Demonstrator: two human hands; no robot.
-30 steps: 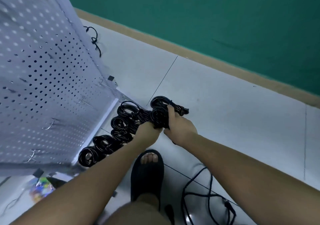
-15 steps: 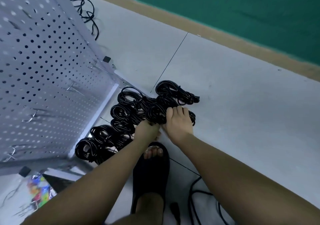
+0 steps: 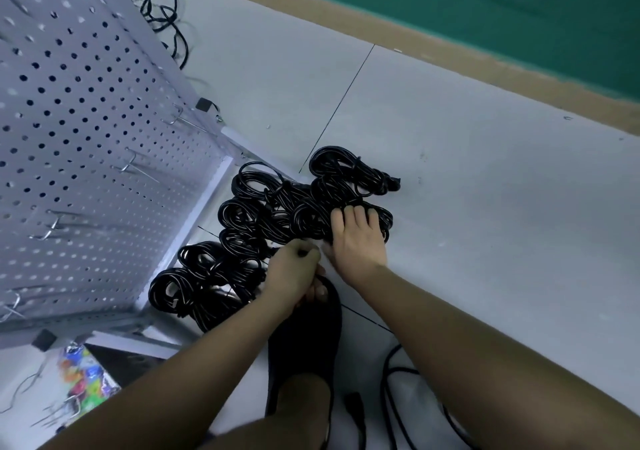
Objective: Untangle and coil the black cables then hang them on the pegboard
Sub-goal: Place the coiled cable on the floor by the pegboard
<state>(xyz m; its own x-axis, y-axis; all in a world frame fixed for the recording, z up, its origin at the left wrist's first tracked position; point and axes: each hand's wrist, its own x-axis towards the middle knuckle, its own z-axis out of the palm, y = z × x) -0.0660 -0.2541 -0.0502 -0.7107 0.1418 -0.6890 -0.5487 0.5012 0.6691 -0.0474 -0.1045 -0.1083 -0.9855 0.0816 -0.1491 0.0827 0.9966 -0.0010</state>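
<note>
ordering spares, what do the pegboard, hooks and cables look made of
Pegboard: probably painted sheet metal, matte pale grey, punched round holes. Hooks: thin bare wire, likely steel, silvery glint. Cables: plastic or rubber sheath, it seems; black, slightly glossy, bending into coils.

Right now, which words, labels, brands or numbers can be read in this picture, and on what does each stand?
No text can be read.
On the colourful printed wrapper lying on the grey floor: print too blurred to read.
On the black coiled cables and the white perforated metal pegboard: no label visible.
</note>
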